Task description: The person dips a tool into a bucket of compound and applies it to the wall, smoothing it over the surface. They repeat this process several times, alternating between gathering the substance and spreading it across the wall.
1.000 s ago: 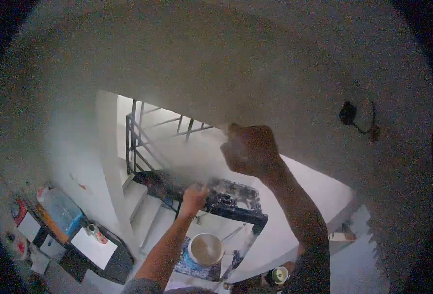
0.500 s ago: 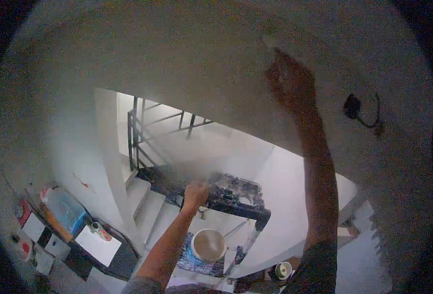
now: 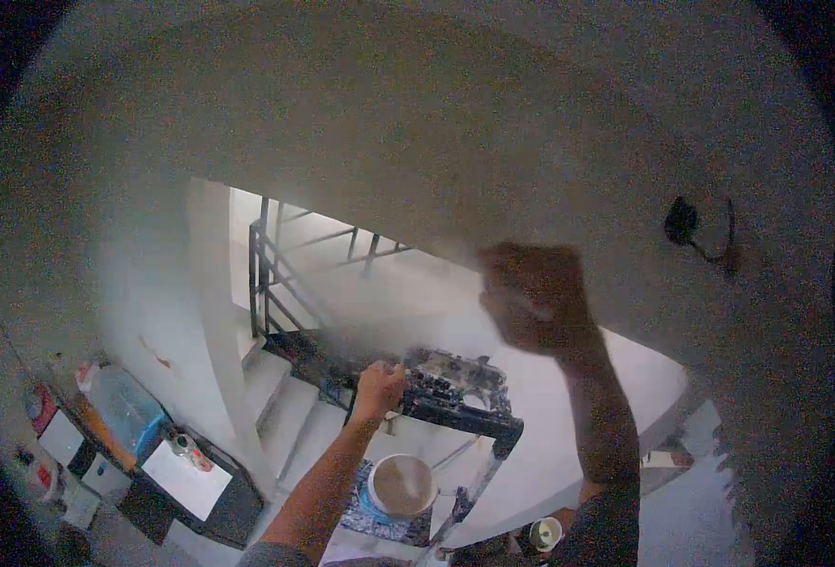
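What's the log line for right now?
left hand: at dark frame | right hand: raised, blurred | white bucket: brownish contents

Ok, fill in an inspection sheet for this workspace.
Surface: dark platform, blotched with pale marks.
Job's things: white bucket, upright, brownish contents; anything in the hands is unclear.
Clutter: white sheet and blue container among mixed items, lower left; small cup, lower right.
Hands: left hand at the platform's edge; right hand raised, blurred.
Cables: dark looped wire by a black fitting, upper right.
Surroundings: stairs, metal railing; dim, grainy view.
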